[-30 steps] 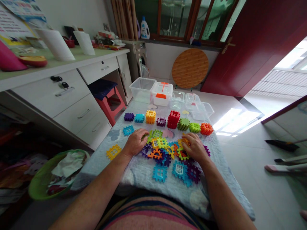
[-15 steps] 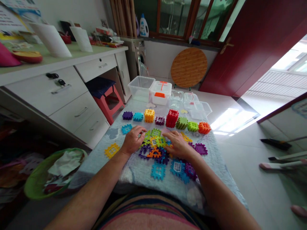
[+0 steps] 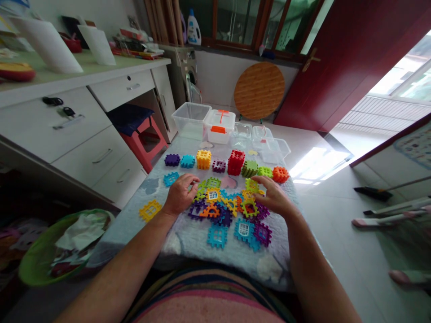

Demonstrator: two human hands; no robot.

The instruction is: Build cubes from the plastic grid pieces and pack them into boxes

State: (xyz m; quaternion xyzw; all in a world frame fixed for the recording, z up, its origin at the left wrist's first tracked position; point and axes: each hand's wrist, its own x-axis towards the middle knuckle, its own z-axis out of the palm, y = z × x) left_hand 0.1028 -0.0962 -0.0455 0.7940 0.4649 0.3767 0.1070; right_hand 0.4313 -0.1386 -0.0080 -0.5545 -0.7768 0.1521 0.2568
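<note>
Over the left side of a pile of toothed plastic building tiles, my left hand (image 3: 182, 194) is loosely curled, thumb and fingers apart, beside light green tiles (image 3: 213, 183). I see nothing held in it. My right hand (image 3: 276, 194) is at the pile's right side, fingers apart, its fingertips by a lime green tile (image 3: 252, 185) and yellow tiles. Between the hands lie a yellow tile with a white window grid (image 3: 213, 195), an orange arched tile (image 3: 210, 210) and dark purple tiles (image 3: 223, 215). Nearer me are blue tiles (image 3: 217, 236) and a purple tile (image 3: 262, 234).
Stacks sorted by colour cross the table, including a yellow stack (image 3: 204, 159), a tall red stack (image 3: 236, 162) and an orange stack (image 3: 280, 175). Behind them stand clear plastic boxes (image 3: 191, 120) and a box with orange latches (image 3: 220, 127). A loose yellow tile (image 3: 150, 210) lies left.
My right hand has moved right, off the middle of the pile, uncovering yellow, blue and orange tiles. My left hand stays near the same tiles. The camera view has shifted slightly.
</note>
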